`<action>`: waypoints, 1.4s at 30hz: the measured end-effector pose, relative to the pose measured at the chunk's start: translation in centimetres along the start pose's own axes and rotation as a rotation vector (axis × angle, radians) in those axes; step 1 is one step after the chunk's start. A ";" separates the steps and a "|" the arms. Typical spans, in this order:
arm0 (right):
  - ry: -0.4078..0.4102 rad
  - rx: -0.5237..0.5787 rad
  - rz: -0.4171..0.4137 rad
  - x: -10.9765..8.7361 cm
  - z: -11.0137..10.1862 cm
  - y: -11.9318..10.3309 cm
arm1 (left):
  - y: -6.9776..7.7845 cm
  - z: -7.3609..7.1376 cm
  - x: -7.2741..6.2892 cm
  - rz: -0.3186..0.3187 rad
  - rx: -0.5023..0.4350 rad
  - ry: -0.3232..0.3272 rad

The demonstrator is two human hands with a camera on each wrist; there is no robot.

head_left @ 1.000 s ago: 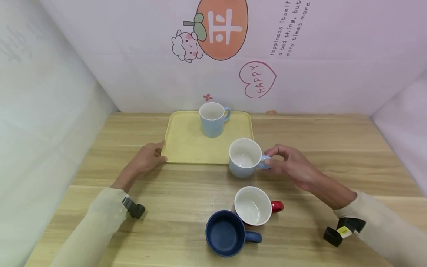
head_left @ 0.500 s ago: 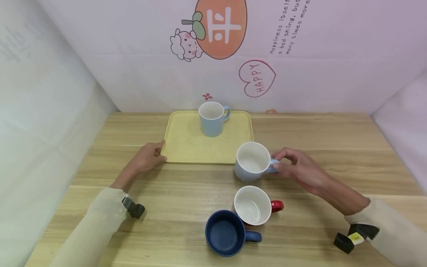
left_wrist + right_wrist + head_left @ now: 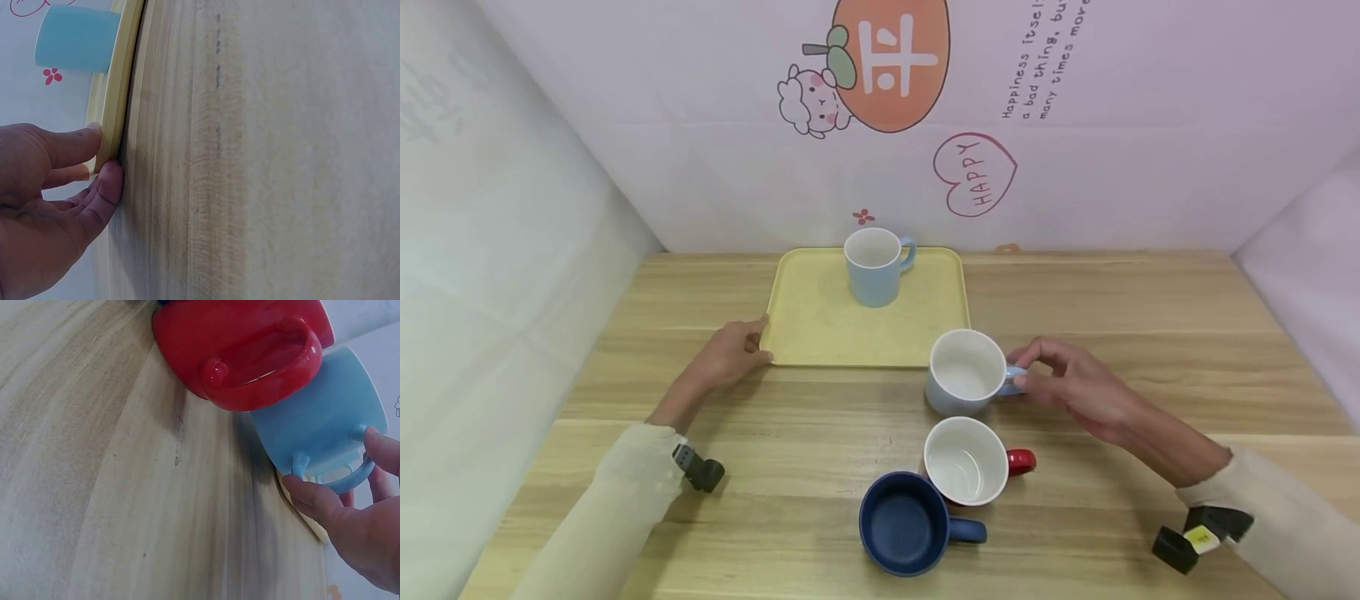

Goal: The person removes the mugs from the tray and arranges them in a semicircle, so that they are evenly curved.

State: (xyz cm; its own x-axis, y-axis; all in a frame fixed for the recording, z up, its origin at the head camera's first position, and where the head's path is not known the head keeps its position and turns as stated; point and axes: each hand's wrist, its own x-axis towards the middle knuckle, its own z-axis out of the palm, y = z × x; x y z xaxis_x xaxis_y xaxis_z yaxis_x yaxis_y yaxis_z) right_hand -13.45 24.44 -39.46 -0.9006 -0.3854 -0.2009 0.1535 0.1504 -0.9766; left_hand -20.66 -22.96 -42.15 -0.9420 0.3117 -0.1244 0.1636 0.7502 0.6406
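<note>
My left hand [image 3: 730, 354] pinches the left edge of a yellow tray [image 3: 805, 333], near its front corner, with thumb and fingers. On the tray's back part stands a light blue mug [image 3: 874, 283], white inside. My right hand [image 3: 1078, 387] holds a second light blue mug [image 3: 322, 419] by its handle, fingers and thumb on the loop. That mug is upright at the tray's front right corner and overlaps the front edge in the head view. Just in front of it stands a red mug [image 3: 244, 347] with a white inside, its handle pointing right.
A dark blue mug [image 3: 904, 525] stands close beside the red one, nearest the person. All of this is on a wooden table [image 3: 760, 467]. White printed cloth [image 3: 722, 167] rises behind and at both sides.
The held light blue mug has moved right and toward the person, up close to the red mug. My right hand moved with it. My left hand stays at the tray.
</note>
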 end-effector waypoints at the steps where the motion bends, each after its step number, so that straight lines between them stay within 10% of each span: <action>1: -0.005 -0.004 -0.002 0.0 0.1 0.0 | 0.0 0.0 0.0 0.001 -0.003 -0.001; 42: -0.253 0.082 -0.042 2.1 1.1 1.8 | -0.2 0.0 0.1 -0.024 -0.029 -0.003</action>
State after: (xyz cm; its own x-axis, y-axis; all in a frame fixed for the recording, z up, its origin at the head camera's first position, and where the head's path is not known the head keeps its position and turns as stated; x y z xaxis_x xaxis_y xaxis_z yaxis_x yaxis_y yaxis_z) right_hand -14.60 22.93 -41.71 -0.7783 -0.6064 -0.1629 0.1603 0.0590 -0.9853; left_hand -20.78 -23.08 -42.29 -0.9445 0.2959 -0.1425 0.1324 0.7400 0.6594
